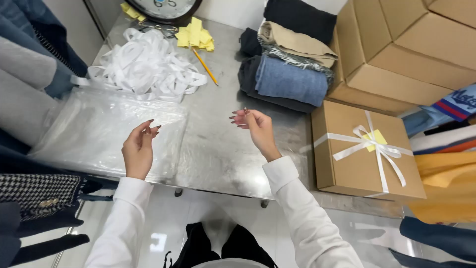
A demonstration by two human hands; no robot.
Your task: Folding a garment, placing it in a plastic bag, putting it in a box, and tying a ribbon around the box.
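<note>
My left hand [139, 147] hovers over the steel table [223, 149], palm turned inward, fingers loosely curled and apart, holding nothing. It is next to a stack of clear plastic bags [99, 129]. My right hand [255, 127] is raised above the table's middle, fingers curled with the tips drawn together; a tiny object may sit at the fingertips, too small to tell. Both arms wear white sleeves.
A heap of white ribbon [144, 67], yellow sticky notes [196, 35], a pencil [205, 66] and a round clock [163, 7] lie at the back. Folded clothes [290, 74] are stacked behind. A ribbon-tied brown box [364, 149] sits right, with larger cartons [401, 44] beyond.
</note>
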